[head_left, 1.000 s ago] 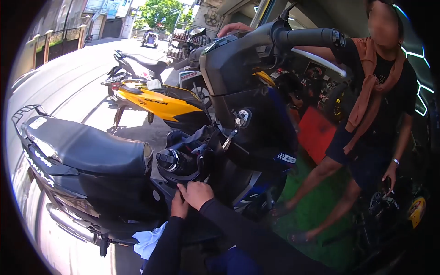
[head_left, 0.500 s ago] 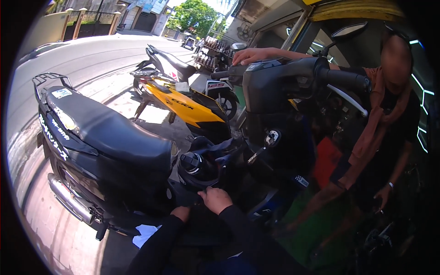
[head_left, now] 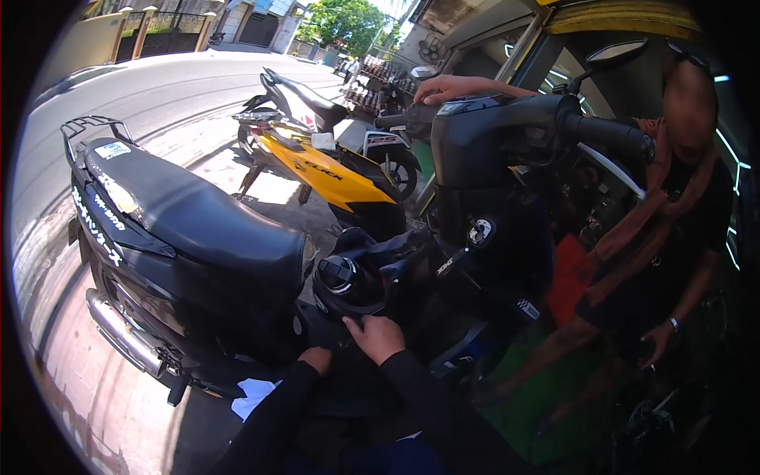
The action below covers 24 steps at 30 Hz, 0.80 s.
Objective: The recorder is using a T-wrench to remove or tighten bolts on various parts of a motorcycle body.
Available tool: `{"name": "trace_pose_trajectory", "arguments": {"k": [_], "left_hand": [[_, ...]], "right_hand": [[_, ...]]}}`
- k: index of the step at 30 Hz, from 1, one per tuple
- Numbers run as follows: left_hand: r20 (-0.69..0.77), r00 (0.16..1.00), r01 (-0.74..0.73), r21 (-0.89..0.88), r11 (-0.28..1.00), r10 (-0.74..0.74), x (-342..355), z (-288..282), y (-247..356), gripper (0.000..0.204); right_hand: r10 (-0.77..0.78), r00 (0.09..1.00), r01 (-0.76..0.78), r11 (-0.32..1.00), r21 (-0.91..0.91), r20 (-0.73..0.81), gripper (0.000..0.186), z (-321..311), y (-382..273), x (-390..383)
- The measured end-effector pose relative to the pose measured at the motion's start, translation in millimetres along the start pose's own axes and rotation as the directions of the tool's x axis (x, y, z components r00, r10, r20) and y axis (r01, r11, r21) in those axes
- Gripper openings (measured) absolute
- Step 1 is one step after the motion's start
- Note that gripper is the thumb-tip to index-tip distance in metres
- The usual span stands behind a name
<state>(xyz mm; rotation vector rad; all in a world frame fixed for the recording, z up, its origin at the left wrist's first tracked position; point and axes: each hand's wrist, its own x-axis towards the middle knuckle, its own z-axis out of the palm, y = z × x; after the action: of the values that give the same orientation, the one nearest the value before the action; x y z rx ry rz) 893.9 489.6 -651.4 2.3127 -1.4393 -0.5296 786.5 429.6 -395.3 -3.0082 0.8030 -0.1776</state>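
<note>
A black scooter (head_left: pixel 214 229) stands side-on before me, its seat to the left and handlebars to the right. A dark rounded object (head_left: pixel 339 273), which looks like a black helmet, rests on its footboard beside crumpled dark cloth (head_left: pixel 396 252). My right hand (head_left: pixel 378 339) is just below the helmet, thumb extended and fingers curled under; what they hold is hidden in shadow. Close by on the left, my left hand (head_left: pixel 317 361) reaches low against the scooter's side, its fingers hidden. White paper or cloth (head_left: pixel 253 397) lies beside my left forearm.
A person (head_left: pixel 673 198) stands at the right, one hand (head_left: pixel 451 89) over the handlebar area. Behind are a yellow scooter (head_left: pixel 324 170) and a road (head_left: pixel 182 87). The scooter's exhaust (head_left: pixel 123 328) sticks out at lower left. Something red (head_left: pixel 570 277) is near the person's legs.
The view has shifted slightly, moving the scooters a little to the right. My right thumb is stretched out farther toward the helmet. The other person's arm looks shifted near the handlebar.
</note>
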Motion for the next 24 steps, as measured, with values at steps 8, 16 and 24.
{"name": "trace_pose_trajectory", "arguments": {"k": [8,16,24], "left_hand": [[0.037,0.998,0.05,-0.284,0.958,-0.042,-25,-35,16,0.036],[-0.151,0.989,-0.126,-0.832,0.541,-0.001,-35,-113,38,0.042],[-0.055,0.978,-0.143,-0.879,0.456,0.202,4,-100,31,0.039]], "right_hand": [[0.056,0.996,-0.057,0.998,-0.016,-0.068,0.058,9,-3,0],[0.032,0.998,-0.03,0.999,0.029,-0.048,0.06,12,1,4],[0.046,0.998,-0.047,0.999,-0.026,-0.05,0.057,19,-2,8]]}}
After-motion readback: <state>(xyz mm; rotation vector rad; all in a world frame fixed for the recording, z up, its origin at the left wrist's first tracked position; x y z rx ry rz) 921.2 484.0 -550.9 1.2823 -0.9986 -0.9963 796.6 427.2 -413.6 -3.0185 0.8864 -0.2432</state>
